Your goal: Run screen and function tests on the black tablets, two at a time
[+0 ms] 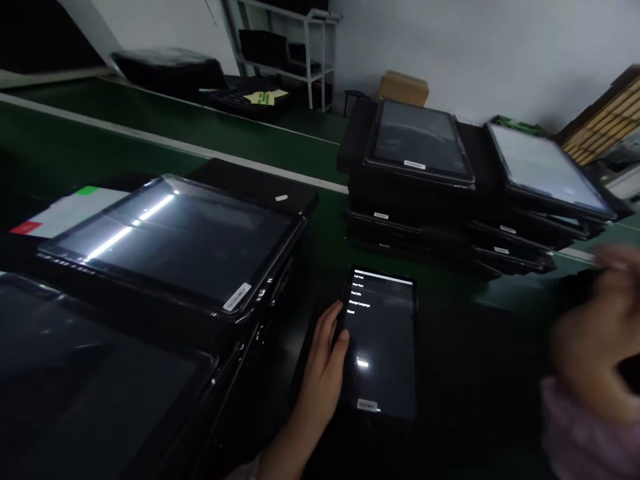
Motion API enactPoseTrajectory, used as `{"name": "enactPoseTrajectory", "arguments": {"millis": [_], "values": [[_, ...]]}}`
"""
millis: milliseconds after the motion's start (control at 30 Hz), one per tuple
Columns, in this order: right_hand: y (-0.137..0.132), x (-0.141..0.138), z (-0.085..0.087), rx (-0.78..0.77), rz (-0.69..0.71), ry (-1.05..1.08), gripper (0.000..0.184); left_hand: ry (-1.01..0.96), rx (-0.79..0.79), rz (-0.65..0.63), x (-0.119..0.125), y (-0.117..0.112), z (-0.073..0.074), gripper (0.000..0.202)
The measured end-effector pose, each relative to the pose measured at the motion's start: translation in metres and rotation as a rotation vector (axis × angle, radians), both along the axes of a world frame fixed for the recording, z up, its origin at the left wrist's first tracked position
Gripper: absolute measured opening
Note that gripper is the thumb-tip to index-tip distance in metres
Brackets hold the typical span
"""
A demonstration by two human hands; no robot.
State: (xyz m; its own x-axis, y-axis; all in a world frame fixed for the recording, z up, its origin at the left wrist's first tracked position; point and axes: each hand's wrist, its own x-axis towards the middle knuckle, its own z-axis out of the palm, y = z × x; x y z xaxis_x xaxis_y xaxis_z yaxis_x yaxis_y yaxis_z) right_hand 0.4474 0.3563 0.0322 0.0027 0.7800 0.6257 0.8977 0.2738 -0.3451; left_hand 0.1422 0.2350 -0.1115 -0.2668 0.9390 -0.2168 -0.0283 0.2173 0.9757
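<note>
A black tablet [383, 343] lies flat on the dark mat in front of me, its screen lit with a short white text menu at the top left. My left hand [324, 363] grips the tablet's left edge, thumb resting on the screen border. My right hand [597, 320] is raised at the far right, smeared by motion, and its fingers cannot be made out. A pink sleeve [575, 433] shows below it.
Stacks of black tablets stand at the left [175, 240] and at the back right [420, 143], one [545, 167] with a lit screen. A white sheet with red and green marks [65, 210] lies far left. A white shelf rack [295, 50] and a cardboard box [404, 87] stand by the wall.
</note>
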Motion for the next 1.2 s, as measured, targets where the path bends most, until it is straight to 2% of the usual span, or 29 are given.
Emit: {"name": "enactPoseTrajectory", "arguments": {"millis": [67,133,167,233,300,533,767,867,1200], "values": [[-0.033,-0.028,-0.06,-0.06,0.144,-0.008,0.051,-0.015,-0.033,-0.006,0.005,-0.004,0.004,0.056],[-0.051,-0.053,-0.107,-0.147,0.257,-0.006,0.044,-0.054,-0.054,-0.019,0.009,-0.008,0.008,0.057],[-0.055,-0.062,-0.124,-0.182,0.28,0.001,0.041,-0.076,-0.053,-0.02,0.01,-0.01,0.009,0.059],[-0.056,-0.07,-0.143,-0.243,0.298,0.016,0.041,-0.113,-0.046,-0.009,0.011,-0.013,0.01,0.061],[-0.053,-0.069,-0.148,-0.283,0.299,0.028,0.042,-0.13,-0.059,-0.002,0.011,-0.016,0.009,0.063],[-0.05,-0.062,-0.146,-0.288,0.282,0.032,0.042,-0.202,-0.151,-0.067,0.006,-0.023,0.008,0.063],[-0.052,-0.062,-0.147,-0.276,0.287,0.026,0.04,-0.207,-0.212,0.038,0.015,-0.02,0.036,0.06],[-0.052,-0.062,-0.145,-0.273,0.292,0.017,0.038,-0.204,-0.235,0.038,0.016,-0.019,0.044,0.059],[-0.05,-0.064,-0.147,-0.251,0.267,0.035,0.038,-0.192,-0.225,0.018,0.015,-0.02,0.043,0.059]]}}
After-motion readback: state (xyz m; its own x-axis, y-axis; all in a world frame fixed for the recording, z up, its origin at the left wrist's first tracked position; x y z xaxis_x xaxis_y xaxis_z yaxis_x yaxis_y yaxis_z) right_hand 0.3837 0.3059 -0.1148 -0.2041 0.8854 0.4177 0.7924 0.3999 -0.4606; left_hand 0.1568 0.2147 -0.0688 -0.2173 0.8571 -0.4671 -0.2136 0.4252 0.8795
